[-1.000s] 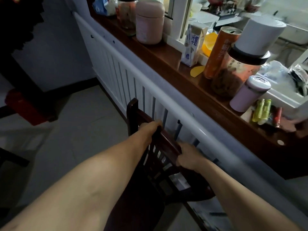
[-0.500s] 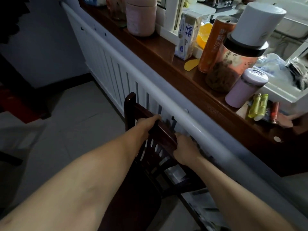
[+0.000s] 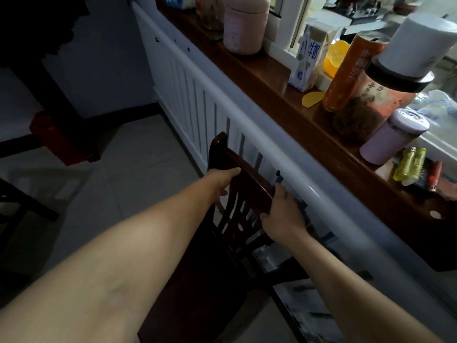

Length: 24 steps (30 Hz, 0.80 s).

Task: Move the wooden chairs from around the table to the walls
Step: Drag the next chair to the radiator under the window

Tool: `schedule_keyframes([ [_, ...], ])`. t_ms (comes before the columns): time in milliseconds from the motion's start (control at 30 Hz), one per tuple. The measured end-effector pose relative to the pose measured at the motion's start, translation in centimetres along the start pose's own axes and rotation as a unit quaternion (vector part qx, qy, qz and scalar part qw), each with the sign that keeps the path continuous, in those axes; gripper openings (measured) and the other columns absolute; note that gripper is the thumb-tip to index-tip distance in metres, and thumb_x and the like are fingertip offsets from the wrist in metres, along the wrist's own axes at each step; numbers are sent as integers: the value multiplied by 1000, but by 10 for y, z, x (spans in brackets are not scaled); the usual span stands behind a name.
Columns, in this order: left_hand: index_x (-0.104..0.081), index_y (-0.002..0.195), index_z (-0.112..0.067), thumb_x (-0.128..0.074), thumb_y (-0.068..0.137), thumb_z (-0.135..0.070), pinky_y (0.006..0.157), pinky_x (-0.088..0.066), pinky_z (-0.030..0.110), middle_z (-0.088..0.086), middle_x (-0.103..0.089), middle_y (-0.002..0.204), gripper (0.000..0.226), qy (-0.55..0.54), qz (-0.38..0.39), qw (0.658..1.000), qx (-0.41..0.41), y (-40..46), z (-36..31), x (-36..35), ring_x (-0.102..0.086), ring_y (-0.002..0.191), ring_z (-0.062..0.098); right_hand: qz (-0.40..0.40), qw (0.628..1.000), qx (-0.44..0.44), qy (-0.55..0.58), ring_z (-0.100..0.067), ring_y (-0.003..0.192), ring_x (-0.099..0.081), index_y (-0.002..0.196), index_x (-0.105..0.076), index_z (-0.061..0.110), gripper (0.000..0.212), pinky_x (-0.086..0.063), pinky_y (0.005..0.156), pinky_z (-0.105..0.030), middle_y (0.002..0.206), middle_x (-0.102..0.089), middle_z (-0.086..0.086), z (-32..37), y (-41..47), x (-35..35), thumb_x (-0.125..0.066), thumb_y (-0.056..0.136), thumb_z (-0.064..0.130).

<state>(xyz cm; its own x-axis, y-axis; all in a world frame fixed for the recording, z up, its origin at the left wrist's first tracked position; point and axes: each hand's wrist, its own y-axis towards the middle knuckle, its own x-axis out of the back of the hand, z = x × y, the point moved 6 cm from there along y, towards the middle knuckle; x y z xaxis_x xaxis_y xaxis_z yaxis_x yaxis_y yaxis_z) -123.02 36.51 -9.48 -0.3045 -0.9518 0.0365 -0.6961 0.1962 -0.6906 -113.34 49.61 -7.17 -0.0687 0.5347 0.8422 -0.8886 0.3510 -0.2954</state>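
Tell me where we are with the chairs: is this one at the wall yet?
Nearly. The wooden chair has its backrest close against the white slatted panel under the wooden ledge; contact is hard to judge. In hand: the left hand and right hand grip the top rail. Left: letting go. No other chair or the table can be clearly made out here.

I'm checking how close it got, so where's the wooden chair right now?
In the head view, the wooden chair sits low and centre, its back close to the white slatted panel under the wooden sill, with the left hand and right hand on its top rail.
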Motion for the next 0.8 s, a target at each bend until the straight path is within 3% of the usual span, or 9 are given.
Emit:
schedule_keyframes([
  [100, -43, 138, -8, -59, 89, -37, 65, -45, 22, 11, -53, 136, 59, 14, -21, 1000, -3, -15, 3, 28, -56, 94, 18, -47, 998, 25, -46, -34, 133, -31, 143, -21, 13, 75, -31, 111, -47, 144, -30, -18, 22, -10, -2, -64, 82, 17],
  [133, -43, 138, -7, -59, 90, -37, 66, -45, 23, 12, -53, 136, 59, 18, -29, 999, -3, -20, 4, 38, -57, 97, 18, -58, 996, 35, -62, -35, 134, -28, 142, -22, 12, 74, -28, 113, -47, 146, -27, -19, 32, -13, -4, -63, 82, 18],
  [200, -40, 140, -8, -58, 89, -38, 83, -42, 30, 13, -50, 139, 62, 26, -48, 998, -2, -30, 9, 62, -54, 118, 24, -70, 993, 57, -73, -36, 136, -24, 141, -23, 11, 72, -24, 115, -46, 147, -24, -22, 52, -21, -8, -63, 82, 18],
  [267, -37, 143, -9, -58, 89, -41, 96, -38, 36, 13, -47, 142, 66, 27, -68, 997, -3, -44, 13, 90, -50, 125, 26, -64, 993, 82, -64, -34, 137, -24, 140, -23, 10, 72, -23, 115, -44, 147, -23, -21, 77, -29, -13, -64, 82, 18],
  [467, -37, 141, -6, -58, 90, -38, 87, -36, 32, 13, -50, 139, 64, 11, -115, 993, -15, -85, 23, 174, -56, 117, 25, -26, 991, 120, -48, -35, 132, -29, 141, -22, 7, 74, -31, 110, -44, 145, -25, -20, 149, -53, -39, -65, 82, 17],
  [600, -34, 143, -6, -57, 90, -36, 101, -35, 38, 14, -52, 138, 65, 4, -133, 991, -23, -117, 34, 247, -54, 122, 26, -20, 991, 128, -37, -34, 122, -40, 136, -28, 8, 68, -42, 100, -42, 138, -33, -19, 206, -78, -68, -65, 80, 17],
  [800, -34, 144, -10, -56, 91, -32, 111, -26, 43, 16, -47, 142, 62, -21, -131, 991, -15, -153, 63, 371, -49, 128, 27, 8, 989, 147, -32, -31, 118, -43, 141, -22, 14, 76, -42, 89, -36, 136, -33, -14, 303, -115, -127, -63, 78, 25],
])
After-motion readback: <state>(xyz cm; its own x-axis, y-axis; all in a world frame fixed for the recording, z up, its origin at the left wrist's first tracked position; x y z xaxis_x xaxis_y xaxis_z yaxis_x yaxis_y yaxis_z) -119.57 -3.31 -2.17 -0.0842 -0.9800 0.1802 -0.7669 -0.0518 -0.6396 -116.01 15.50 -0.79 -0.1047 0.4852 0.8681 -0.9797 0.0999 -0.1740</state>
